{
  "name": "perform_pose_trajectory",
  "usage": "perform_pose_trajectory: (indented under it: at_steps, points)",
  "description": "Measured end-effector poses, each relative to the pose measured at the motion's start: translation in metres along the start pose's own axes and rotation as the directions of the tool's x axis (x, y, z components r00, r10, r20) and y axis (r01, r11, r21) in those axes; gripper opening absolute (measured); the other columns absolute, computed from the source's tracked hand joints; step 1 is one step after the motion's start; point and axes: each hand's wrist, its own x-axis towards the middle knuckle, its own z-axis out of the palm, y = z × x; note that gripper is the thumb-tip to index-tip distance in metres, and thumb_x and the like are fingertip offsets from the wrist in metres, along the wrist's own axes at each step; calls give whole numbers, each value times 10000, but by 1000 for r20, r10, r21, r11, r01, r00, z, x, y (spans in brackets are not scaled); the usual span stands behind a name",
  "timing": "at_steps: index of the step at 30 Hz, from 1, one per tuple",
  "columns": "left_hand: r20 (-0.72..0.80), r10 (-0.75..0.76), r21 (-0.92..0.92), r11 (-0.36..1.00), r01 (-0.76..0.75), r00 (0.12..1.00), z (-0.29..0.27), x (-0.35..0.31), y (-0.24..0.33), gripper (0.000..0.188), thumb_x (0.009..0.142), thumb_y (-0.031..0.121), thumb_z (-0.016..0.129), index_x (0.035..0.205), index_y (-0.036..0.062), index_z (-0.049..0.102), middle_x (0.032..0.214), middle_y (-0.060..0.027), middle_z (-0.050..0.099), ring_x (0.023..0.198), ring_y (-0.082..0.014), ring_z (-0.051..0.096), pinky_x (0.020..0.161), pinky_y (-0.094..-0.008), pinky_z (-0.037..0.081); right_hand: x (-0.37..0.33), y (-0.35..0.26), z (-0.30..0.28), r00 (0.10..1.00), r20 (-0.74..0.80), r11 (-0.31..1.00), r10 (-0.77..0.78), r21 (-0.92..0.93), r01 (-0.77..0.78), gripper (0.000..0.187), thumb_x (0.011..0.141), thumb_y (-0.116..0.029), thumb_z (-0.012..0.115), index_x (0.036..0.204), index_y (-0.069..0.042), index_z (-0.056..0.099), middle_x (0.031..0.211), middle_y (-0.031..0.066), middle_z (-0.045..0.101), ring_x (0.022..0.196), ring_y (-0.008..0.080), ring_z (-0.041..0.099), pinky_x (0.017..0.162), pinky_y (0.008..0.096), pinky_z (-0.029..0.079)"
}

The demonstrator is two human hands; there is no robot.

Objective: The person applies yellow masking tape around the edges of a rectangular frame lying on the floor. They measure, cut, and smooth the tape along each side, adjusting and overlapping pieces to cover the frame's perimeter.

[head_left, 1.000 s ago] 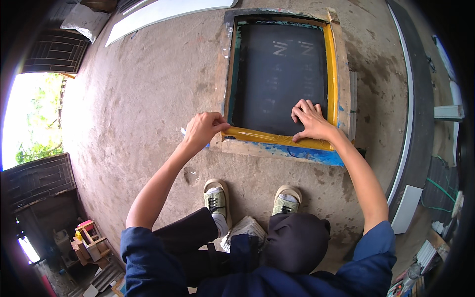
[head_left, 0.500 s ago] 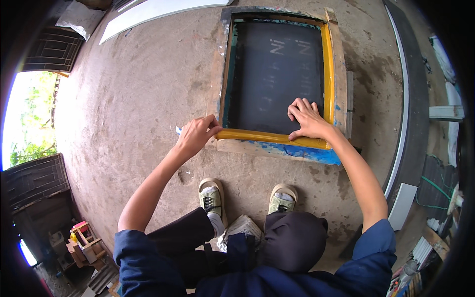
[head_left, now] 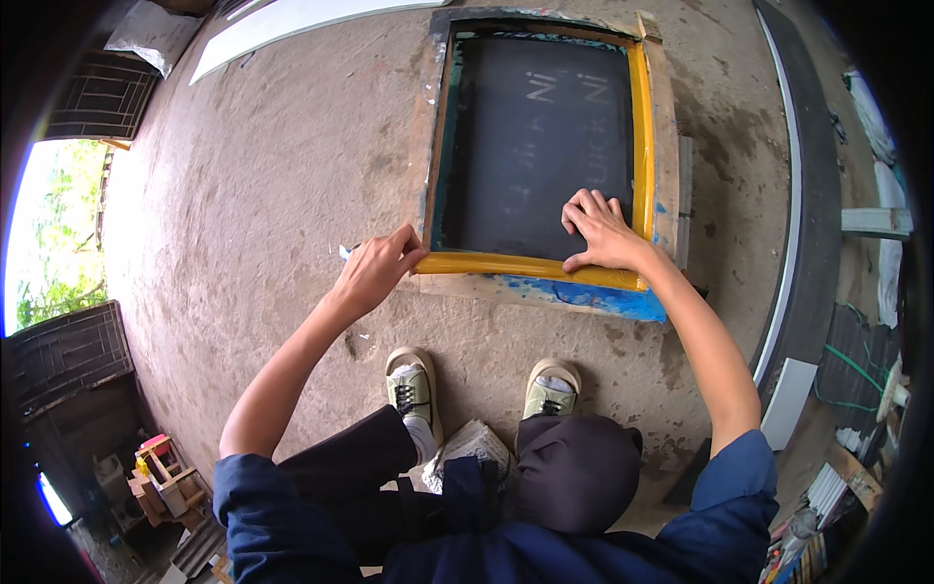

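Yellow tape (head_left: 496, 264) lines the right and near edges of a wooden frame (head_left: 665, 156) on the concrete floor (head_left: 272, 175); the left and far edges show none. At the near left corner, the left hand (head_left: 375, 270) pinches the tape; toward the near right corner, the right hand (head_left: 611, 241), loosely spread, has its thumb on it.

Glossy yellow tape (head_left: 491, 264) along 2 edges (right, near), blue-stained wooden frame (head_left: 666, 146), dark screen (head_left: 535, 136) inside

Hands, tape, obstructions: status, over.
Left hand pinching yellow tape at near left of frame. Right hand touching tape. Tape along near and right sides, right hand partly covering it.
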Motion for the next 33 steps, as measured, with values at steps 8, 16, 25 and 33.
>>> perform_pose_trajectory:
  at_steps: [8,16,25,33]
  points:
    - [-77,51,-22,998,-53,996,8,-2,-2,197,920,227,552,910,31,548,702,-81,645,646,-239,633,615,-361,482,0,-2,-1,1000,5,1000,22,-7,-22,619,566,-459,840,905,-145,428,1071,47,384,1109,226,354,882,416,288]
    - [14,-5,169,986,2,1000,10,16,-2,210,906,273,568,870,68,593,687,-51,642,631,-204,624,602,-356,485,4,-3,1,999,3,999,39,-29,-39,632,543,-446,855,897,-149,424,1060,43,389,1089,225,365,871,406,289]
    - [53,200,636,749,-187,978,23,29,4,142,764,150,696,840,64,613,716,-55,649,755,-221,656,662,-336,505,4,-5,-1,998,1,998,57,-17,-57,645,527,-449,862,893,-153,420,1039,38,383,1086,219,365,873,405,289]
    - [198,134,782,575,-239,971,25,39,22,170,680,65,722,832,74,645,759,-27,665,853,-180,633,699,-302,502,3,-5,-1,999,-3,999,51,-7,-51,640,524,-435,867,886,-150,422,1033,36,385,1075,220,368,870,402,288]
